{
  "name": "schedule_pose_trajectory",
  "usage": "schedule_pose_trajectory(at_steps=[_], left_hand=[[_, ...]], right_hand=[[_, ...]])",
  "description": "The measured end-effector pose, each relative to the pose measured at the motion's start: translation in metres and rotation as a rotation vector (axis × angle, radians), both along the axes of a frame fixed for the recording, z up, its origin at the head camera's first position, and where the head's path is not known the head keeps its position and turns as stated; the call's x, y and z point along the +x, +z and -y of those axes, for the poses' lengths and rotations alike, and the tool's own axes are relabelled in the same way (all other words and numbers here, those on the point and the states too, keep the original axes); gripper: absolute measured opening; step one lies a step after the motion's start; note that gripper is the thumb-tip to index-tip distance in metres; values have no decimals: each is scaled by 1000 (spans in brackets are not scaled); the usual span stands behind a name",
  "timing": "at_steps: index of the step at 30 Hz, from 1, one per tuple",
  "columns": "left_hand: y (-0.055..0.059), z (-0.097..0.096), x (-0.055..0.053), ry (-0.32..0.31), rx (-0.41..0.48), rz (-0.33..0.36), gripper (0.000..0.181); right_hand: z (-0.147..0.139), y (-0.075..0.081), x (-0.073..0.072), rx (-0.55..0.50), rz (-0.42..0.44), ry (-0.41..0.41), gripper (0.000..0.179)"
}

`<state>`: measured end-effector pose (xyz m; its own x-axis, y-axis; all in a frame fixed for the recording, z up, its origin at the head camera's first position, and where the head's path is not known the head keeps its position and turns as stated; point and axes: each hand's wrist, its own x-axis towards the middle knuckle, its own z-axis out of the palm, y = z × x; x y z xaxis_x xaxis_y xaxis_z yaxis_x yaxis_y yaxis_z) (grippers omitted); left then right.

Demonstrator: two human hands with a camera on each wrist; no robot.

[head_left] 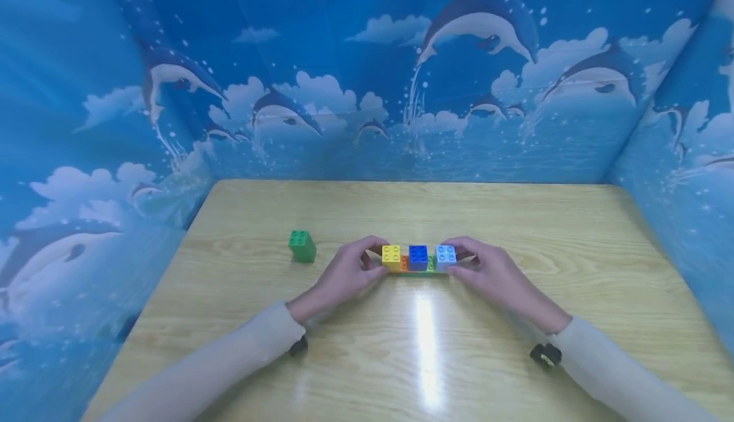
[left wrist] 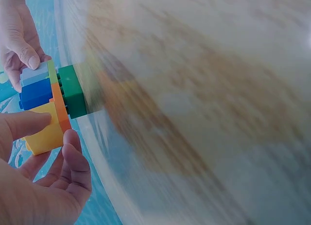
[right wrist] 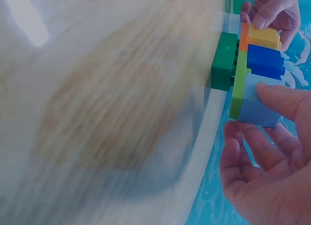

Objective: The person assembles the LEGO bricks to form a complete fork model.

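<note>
The build lies directly between my two hands, within the grip of both. My left hand is clamped on its left end, pinching the yellow block, with the thumb on the near side and the fingers round the far side. My right hand is clamped in the same way on the opposite end, with thumb and fingers pinching the light blue block. The blue block sits in the middle of the row, apart from both my hands, with a gap on each side of it.

The yellow block stands on the orange plate and the light blue block on the light green plate. The two plates meet end to end beneath the blue block. Under that joint is the lower green block, which spans both plates. The build is upright, its studs facing up; its lowest face appears to rest on the table.

Off to the left of my left hand, well apart from the build, the tall green block stands on the table. Behind everything hangs a blue backdrop printed with dolphins.
</note>
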<state>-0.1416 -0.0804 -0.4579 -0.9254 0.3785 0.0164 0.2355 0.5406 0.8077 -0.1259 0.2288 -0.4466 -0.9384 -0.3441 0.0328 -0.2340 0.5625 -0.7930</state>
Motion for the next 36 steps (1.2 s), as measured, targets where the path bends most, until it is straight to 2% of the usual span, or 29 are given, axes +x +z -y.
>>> schedule_pose_trajectory(at_steps=[5,10,13,16,21,24,30,36], left_hand=[[0,-1,-1,-16,-12,8,47],[1,-5,-4,-59,9,-6,51],[1,-8,-3,-49,21,17,53],[0,-11,-4,-50,43,26,53],[-2,-22,-9,-70,93,-1,50],[-1,-26,-11,-65,121,15,45],[0,-30,-13,-66,167,60,34],[-3,-30,-14,-87,155,11,30]], right_hand=[[0,1,-2,9,22,6,47],[2,1,-3,11,-9,9,56],[8,-1,-5,-14,-23,24,57],[14,-3,-7,-38,-20,31,53],[19,1,-9,-76,24,31,50],[22,2,-11,-76,46,38,50],[24,3,-14,-53,38,36,44],[25,2,-14,-61,22,29,31]])
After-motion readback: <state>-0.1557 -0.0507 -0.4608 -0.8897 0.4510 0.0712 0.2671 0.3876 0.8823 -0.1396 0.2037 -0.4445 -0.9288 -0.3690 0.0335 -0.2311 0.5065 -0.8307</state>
